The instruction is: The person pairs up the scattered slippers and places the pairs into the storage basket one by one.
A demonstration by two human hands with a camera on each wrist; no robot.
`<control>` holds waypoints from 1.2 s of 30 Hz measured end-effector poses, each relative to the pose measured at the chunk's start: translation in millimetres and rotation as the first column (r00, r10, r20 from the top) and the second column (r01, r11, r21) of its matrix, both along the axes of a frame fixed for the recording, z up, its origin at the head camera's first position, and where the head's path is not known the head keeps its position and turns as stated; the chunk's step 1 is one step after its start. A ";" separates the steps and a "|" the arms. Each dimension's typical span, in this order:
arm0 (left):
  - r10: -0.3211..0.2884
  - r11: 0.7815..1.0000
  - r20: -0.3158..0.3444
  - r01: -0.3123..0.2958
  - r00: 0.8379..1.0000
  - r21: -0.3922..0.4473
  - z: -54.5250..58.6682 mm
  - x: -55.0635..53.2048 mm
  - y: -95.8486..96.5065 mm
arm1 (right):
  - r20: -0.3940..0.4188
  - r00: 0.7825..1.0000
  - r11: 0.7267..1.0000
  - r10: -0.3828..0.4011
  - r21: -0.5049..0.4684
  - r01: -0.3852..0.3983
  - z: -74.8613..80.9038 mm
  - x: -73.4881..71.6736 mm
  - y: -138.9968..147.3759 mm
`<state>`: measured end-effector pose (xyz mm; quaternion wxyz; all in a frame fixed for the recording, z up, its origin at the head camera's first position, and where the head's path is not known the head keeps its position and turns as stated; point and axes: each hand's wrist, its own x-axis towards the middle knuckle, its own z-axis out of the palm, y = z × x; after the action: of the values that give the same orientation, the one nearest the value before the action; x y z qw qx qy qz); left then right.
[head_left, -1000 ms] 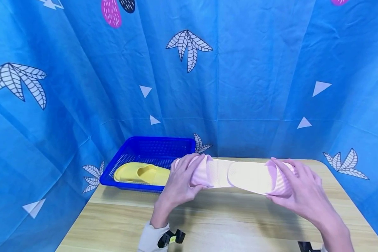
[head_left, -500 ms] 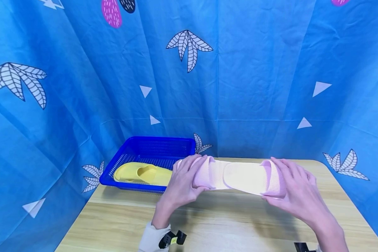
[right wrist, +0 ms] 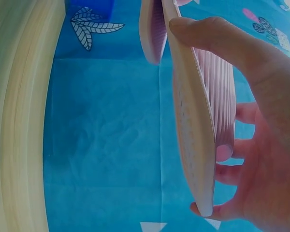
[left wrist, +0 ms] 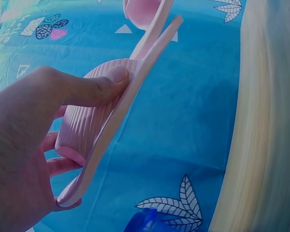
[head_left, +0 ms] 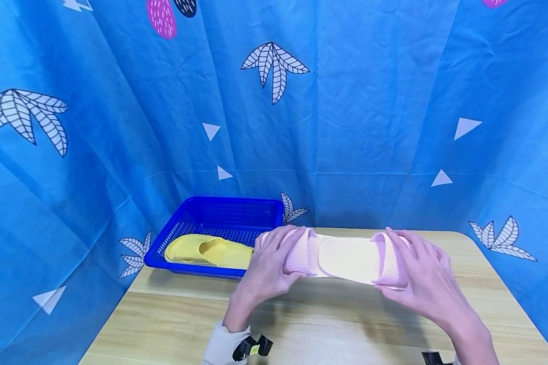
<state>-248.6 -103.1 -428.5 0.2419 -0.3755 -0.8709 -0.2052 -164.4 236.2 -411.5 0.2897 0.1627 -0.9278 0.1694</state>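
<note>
Two pink slippers with ribbed straps are held above the table, toes pointing outward. My left hand (head_left: pixel 267 268) grips the left pink slipper (head_left: pixel 300 253) at its strap; in the left wrist view its thumb lies over the ribbed strap (left wrist: pixel 94 116). The right pink slipper (head_left: pixel 349 259) is in my right hand (head_left: pixel 426 279), whose fingers wrap round the strap and toe, with the thumb on the sole edge (right wrist: pixel 193 96). In the head view, the right slipper's heel overlaps the left one's heel from the front. Both toe ends are partly hidden by the hands.
A blue plastic basket (head_left: pixel 235 201) stands on the wooden table (head_left: pixel 173 319) at the back left. Inside it lies a yellow slipper (head_left: pixel 189 248), its right end hidden behind my left hand. A blue patterned curtain (head_left: pixel 361 126) surrounds the table's back and sides.
My right hand has moved left with its slipper, and my left hand slightly right with the other. The heels overlap more than before. Basket and yellow slipper stay put.
</note>
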 end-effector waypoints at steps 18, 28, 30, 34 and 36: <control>-0.005 1.000 0.008 0.005 1.000 -0.010 -2.0 2.1 6.4 | -0.031 0.998 0.997 0.050 0.054 -0.048 -3.0 -0.6 -9.8; -0.030 0.999 -0.016 0.029 0.999 -0.020 -4.8 0.8 7.4 | -0.006 0.999 0.995 0.043 0.094 -0.042 -1.3 2.8 -10.9; -0.044 0.999 -0.024 0.043 0.999 -0.021 -5.7 0.8 8.5 | 0.008 0.999 0.995 0.039 0.093 -0.040 -0.9 2.8 -11.7; -0.054 0.998 -0.026 0.054 0.998 -0.021 -6.0 2.0 11.0 | 0.029 0.999 0.995 0.038 0.088 -0.040 -0.8 2.5 -14.5; -0.054 0.998 -0.023 0.054 0.998 -0.025 -6.1 2.8 12.4 | 0.031 0.999 0.995 0.045 0.086 -0.047 -1.0 2.6 -16.2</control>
<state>-245.8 -90.6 -434.6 0.2420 -0.4041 -0.8599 -0.1966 -161.9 220.0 -412.5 0.2650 0.1939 -0.9344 0.1379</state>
